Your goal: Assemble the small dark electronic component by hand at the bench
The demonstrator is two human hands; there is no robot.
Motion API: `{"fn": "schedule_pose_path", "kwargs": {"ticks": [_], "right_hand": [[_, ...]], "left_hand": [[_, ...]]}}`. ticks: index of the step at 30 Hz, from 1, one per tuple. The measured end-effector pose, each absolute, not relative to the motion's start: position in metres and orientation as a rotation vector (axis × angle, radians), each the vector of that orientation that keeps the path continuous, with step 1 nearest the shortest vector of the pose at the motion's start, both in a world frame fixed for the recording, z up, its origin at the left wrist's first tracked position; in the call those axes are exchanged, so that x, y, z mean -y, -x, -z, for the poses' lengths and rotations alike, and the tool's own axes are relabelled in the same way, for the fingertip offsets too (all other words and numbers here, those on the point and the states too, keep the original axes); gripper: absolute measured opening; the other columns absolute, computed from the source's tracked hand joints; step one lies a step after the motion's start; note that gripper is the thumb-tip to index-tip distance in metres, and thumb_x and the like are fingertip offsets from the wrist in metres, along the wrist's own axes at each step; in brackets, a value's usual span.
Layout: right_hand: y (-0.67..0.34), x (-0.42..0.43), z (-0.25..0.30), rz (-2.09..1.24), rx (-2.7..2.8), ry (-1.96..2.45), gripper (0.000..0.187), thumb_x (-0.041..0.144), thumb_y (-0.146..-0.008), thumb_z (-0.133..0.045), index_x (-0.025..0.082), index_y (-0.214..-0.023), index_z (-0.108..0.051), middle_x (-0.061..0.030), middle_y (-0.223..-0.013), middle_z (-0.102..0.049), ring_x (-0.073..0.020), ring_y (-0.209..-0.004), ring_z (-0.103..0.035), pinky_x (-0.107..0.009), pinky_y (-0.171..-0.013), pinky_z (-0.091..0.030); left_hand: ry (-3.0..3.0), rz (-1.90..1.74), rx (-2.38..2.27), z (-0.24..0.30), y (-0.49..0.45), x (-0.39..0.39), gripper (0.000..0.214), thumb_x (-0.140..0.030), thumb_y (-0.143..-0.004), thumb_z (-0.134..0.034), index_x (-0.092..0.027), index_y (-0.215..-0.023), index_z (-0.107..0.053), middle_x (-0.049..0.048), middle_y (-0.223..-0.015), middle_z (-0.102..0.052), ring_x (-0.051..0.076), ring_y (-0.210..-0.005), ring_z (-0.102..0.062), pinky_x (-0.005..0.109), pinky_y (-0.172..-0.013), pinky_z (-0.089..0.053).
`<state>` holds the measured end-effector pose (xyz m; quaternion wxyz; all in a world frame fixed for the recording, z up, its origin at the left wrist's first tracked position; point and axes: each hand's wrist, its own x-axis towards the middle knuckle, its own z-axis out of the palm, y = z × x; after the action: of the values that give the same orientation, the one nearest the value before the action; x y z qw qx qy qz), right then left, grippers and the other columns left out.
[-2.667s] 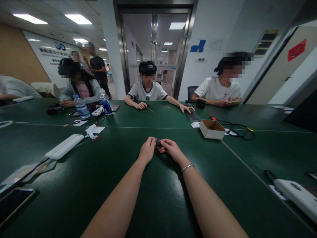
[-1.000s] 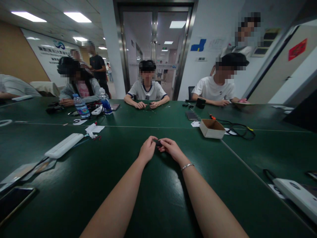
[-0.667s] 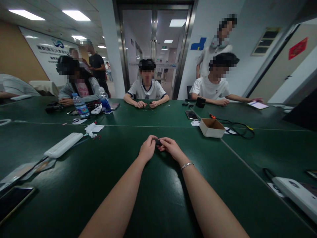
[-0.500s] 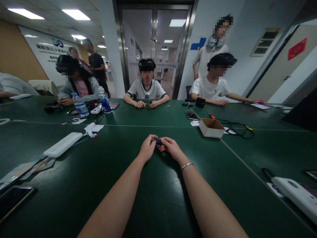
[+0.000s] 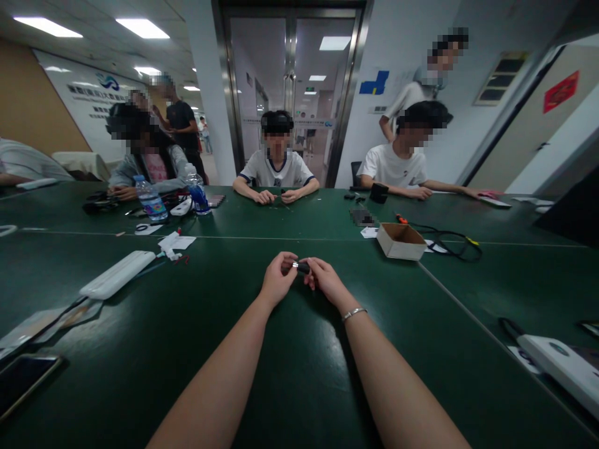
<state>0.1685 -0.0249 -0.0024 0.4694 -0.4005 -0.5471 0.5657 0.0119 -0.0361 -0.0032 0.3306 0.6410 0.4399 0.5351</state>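
Observation:
Above the green table (image 5: 299,349), both hands come together in front of me. Between their fingertips is a small black object (image 5: 303,267) with a shiny metal end, like a USB stick, though it is too small to be sure. My left hand (image 5: 277,278) has its fingers closed around the metal end. At the dark end, my right hand (image 5: 329,282) pinches with thumb and fingers, and a silver bracelet circles that wrist. The fingers cover part of the object.
An open cardboard box (image 5: 401,249) stands ahead to the right, with a black cable (image 5: 461,255) behind it. To the left lie a white power strip (image 5: 119,274) and a phone (image 5: 28,380). Water bottles (image 5: 150,201) stand farther back. Several people sit across the table.
More of the black object now shows between my fingers, its metal end visible. My right hand has shifted slightly right. The standing person behind the right-hand seat has leaned to the right.

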Motion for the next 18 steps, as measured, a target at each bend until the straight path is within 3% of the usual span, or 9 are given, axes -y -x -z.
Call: {"fn": "schedule_pose_path", "kwargs": {"ticks": [11,14,18], "right_hand": [[-0.1733,0.0258,0.0088,-1.474,1.174,0.856,0.041,0.032,-0.068,-0.075,0.016,-0.103,-0.061,0.0021,-0.065,-0.06,-0.0102,-0.053,-0.058,-0.021,-0.05,-0.046],[-0.1742,0.0286,0.0065,-1.475,1.156,0.817,0.041,0.024,-0.064,-0.077,0.018,-0.103,-0.063,0.0015,-0.077,-0.06,-0.0097,-0.057,-0.061,-0.021,-0.053,-0.049],[-0.1733,0.0293,0.0044,-1.493,1.137,0.828,0.038,0.025,-0.068,-0.077,0.018,-0.102,-0.062,-0.001,-0.082,-0.062,-0.0117,-0.062,-0.064,-0.024,-0.059,-0.053]], "left_hand": [[-1.638,-1.419,-1.156,0.0078,-0.0121,0.0315,0.024,-0.012,-0.076,-0.058,-0.018,-0.098,-0.059,0.0048,-0.094,-0.065,0.014,-0.082,-0.062,0.026,-0.074,-0.049],[-1.614,-1.426,-1.143,0.0084,-0.0115,0.0305,0.019,-0.014,-0.078,-0.058,-0.018,-0.097,-0.059,0.0051,-0.094,-0.065,0.015,-0.083,-0.062,0.028,-0.077,-0.049],[-1.57,-1.437,-1.095,0.0099,-0.0109,0.0282,0.018,-0.013,-0.078,-0.057,-0.018,-0.096,-0.059,0.0055,-0.096,-0.065,0.016,-0.088,-0.063,0.03,-0.083,-0.049]]}}
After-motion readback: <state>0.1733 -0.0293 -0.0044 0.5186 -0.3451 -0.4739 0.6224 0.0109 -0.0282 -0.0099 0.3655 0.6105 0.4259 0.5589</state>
